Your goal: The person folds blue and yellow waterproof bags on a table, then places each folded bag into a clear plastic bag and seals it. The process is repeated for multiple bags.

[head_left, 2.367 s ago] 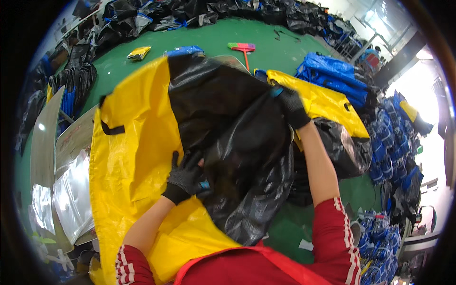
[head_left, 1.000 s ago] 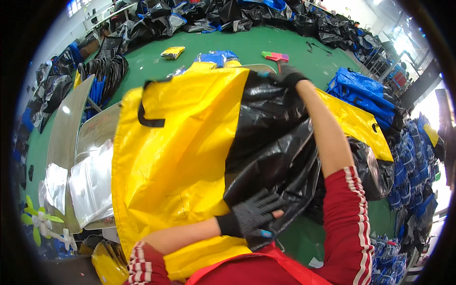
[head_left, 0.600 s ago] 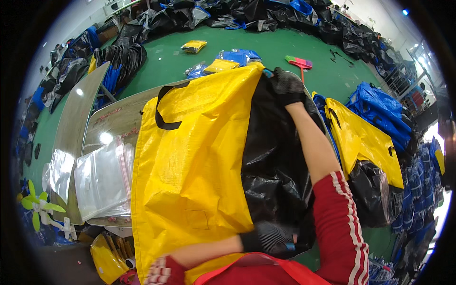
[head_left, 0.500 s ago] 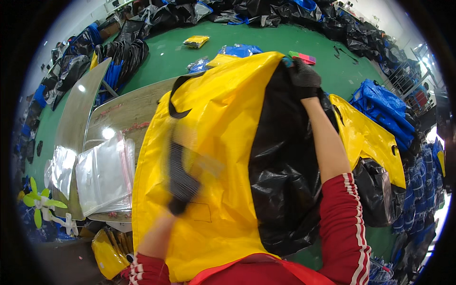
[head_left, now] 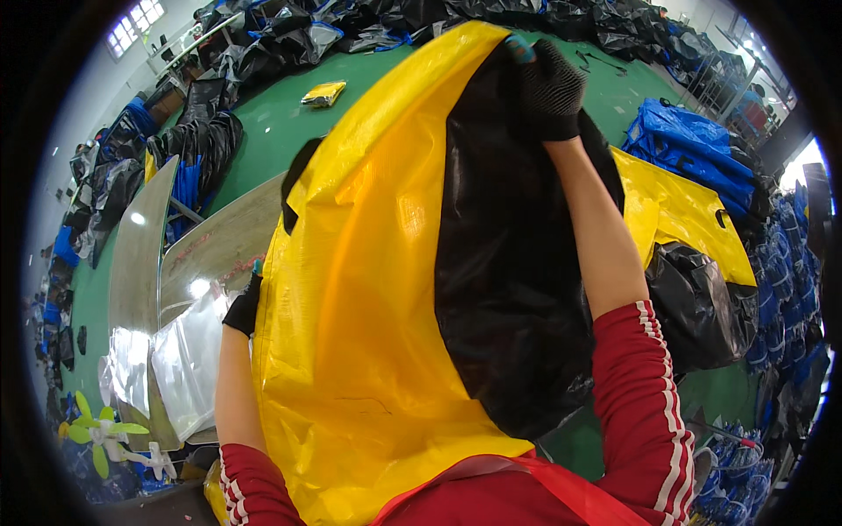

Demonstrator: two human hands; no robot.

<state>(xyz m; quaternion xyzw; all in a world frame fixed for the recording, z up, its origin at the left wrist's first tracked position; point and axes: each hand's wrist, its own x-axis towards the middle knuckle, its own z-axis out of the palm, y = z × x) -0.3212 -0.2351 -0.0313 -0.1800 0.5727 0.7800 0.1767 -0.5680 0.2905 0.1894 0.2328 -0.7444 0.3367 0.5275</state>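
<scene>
A large yellow and black tarpaulin bag (head_left: 360,289) hangs raised before me, its yellow face on the left and black on the right. A black strap loop (head_left: 298,184) sticks out from its upper left edge. My right hand (head_left: 554,92), in a black knit glove with a teal fingertip, is closed on the bag's top edge, where yellow meets black. At the bag's left edge is my left hand (head_left: 245,304), gloved alike, with its thumb up along the edge. The bag hides its other fingers, which appear closed round that side.
A table (head_left: 224,228) at left carries clear plastic sleeves (head_left: 189,359). A green clip-on fan (head_left: 101,434) stands lower left. Another yellow and black bag (head_left: 684,202) and folded blue bags (head_left: 688,153) lie at right. A yellow packet (head_left: 324,94) rests on the green floor.
My left hand has moved from in front of the yellow face out to the bag's left edge. My right hand has lifted the top edge higher, and the yellow face is pulled wider.
</scene>
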